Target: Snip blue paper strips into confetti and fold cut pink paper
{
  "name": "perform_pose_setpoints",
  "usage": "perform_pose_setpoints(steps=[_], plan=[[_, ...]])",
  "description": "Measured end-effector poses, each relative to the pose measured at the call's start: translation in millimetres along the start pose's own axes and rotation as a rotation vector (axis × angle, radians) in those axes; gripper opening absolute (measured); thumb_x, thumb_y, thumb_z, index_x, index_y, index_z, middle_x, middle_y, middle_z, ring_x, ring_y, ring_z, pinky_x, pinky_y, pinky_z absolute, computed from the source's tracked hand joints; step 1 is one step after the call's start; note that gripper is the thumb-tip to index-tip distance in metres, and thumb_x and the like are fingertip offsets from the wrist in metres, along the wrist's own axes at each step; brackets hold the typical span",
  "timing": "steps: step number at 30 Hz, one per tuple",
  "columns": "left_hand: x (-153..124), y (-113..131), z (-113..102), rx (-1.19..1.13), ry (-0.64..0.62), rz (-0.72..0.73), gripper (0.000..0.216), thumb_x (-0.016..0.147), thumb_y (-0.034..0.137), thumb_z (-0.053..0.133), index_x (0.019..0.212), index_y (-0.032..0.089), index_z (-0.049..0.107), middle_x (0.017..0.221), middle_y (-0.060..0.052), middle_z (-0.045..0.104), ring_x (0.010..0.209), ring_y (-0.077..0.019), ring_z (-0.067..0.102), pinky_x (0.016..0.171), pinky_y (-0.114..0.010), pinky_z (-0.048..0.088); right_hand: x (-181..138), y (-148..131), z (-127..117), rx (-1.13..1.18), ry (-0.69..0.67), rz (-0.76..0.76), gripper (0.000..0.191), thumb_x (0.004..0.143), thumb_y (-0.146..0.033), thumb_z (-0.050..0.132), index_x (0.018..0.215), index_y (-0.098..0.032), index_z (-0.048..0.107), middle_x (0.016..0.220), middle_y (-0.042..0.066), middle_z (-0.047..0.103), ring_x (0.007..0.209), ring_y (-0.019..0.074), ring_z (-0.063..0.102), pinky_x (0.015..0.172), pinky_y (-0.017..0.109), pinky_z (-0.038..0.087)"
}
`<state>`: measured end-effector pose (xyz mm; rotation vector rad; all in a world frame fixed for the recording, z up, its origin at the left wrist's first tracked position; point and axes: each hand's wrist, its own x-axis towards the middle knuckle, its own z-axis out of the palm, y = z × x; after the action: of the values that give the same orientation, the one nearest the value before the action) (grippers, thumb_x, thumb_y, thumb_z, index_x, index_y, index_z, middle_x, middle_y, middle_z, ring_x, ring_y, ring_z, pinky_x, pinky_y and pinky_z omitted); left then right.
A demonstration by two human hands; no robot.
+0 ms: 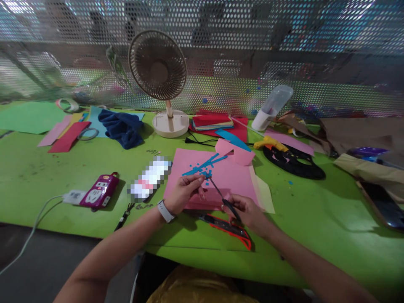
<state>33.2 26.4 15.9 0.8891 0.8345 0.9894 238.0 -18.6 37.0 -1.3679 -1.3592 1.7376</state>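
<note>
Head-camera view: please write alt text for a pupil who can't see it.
A person's right hand holds black-handled scissors, tips beside the left hand, above pink paper bearing narrow blue paper strips and tiny blue paper scraps. A round beige fan stands behind.

Lighting: dim overall, bright patches at upper corners beyond perforated mesh; sheen: right side of tabletop; shadow: dark beneath front edge; frame edges: stretched, soft; phone screen: pixelated

scissors in right hand
</note>
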Motion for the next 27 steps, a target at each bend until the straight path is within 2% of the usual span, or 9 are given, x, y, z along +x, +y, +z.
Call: perform_pose_setpoints(steps=[10,17,23,27], plan=[[1.5,2.8,0.3,-0.006,0.030,0.004,0.029,0.074,0.039,0.073,0.084,0.012,0.071,0.057,0.000,0.064,0.044,-0.0071,0.054,0.061,-0.025,0.049,3.9,7.7,-5.5,0.016,0.027,-0.080,0.045,0.066,-0.058,0.073,0.071,-0.017,0.055,0.060,-0.004,0.053,0.050,0.0092,0.054,0.050,0.023,0.045],[1.3,2.8,0.9,-0.016,0.029,0.005,0.028,0.073,0.038,0.074,0.083,0.013,0.069,0.056,0.000,0.064,0.044,-0.0078,0.054,0.060,-0.025,0.048,6.2,12.4,-6.7,0.048,0.027,-0.081,0.043,0.065,-0.055,0.075,0.072,-0.017,0.056,0.062,-0.004,0.053,0.049,0.0086,0.054,0.049,0.023,0.046],[0.2,2.2,0.0,-0.049,0.031,0.018,0.029,0.076,0.039,0.072,0.090,0.013,0.069,0.049,0.003,0.059,0.043,-0.0077,0.054,0.066,-0.027,0.050,3.7,11.2,-8.2,0.047,0.008,-0.063,0.043,0.071,-0.056,0.070,0.072,-0.017,0.054,0.058,-0.003,0.056,0.050,0.0089,0.053,0.051,0.023,0.042],[-0.8,2.2,1.0,-0.070,0.013,0.019,0.027,0.076,0.038,0.072,0.086,0.013,0.069,0.050,0.002,0.061,0.042,-0.0074,0.054,0.071,-0.028,0.051,2.0,11.2,-7.3,0.027,-0.010,-0.048,0.044,0.070,-0.058,0.070,0.073,-0.017,0.053,0.059,-0.003,0.056,0.052,0.0094,0.053,0.052,0.023,0.041]])
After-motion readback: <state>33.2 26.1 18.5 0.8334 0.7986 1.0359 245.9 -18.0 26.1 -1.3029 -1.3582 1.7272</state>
